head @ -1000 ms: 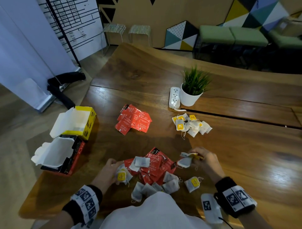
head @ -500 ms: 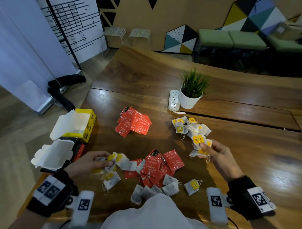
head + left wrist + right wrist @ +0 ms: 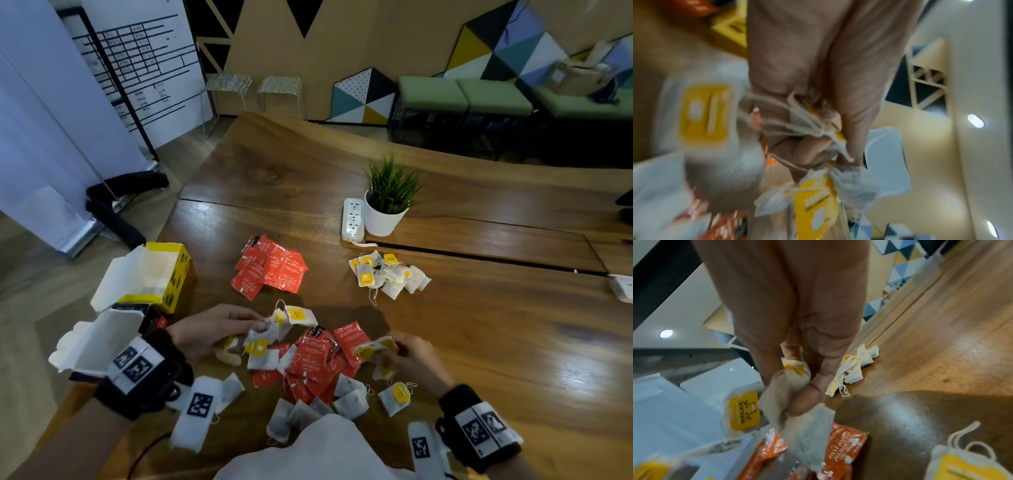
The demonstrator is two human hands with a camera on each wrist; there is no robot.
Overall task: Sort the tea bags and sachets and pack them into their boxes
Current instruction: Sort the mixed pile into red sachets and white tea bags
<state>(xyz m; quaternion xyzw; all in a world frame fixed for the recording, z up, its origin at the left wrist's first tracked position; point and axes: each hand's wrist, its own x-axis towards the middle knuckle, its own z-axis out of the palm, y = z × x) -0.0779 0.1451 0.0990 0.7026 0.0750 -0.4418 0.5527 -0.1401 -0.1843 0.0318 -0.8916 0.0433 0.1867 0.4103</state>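
Observation:
My left hand (image 3: 257, 327) grips a bunch of white tea bags with yellow tags (image 3: 294, 315) by bags and strings, just left of the mixed pile (image 3: 315, 363); the left wrist view shows the fingers (image 3: 809, 146) curled round the strings. My right hand (image 3: 394, 349) pinches a few crumpled tea bags (image 3: 373, 349) at the pile's right edge, thumb (image 3: 807, 395) pressed on them. Sorted red sachets (image 3: 270, 267) lie further back, and sorted tea bags (image 3: 387, 274) back right. An open yellow box (image 3: 161, 277) and an open red-black box (image 3: 113, 339) stand at the left.
A potted plant (image 3: 387, 202) and a white power strip (image 3: 352, 219) sit behind the sorted tea bags. The table's left edge (image 3: 78, 394) runs right by the boxes. Bare wood (image 3: 513, 342) stretches to the right. Loose tea bags (image 3: 394, 397) lie near my body.
My right hand came back from near the sorted tea bags to the mixed pile, still holding bags. My left hand moved right from beside the boxes towards the pile with its bunch.

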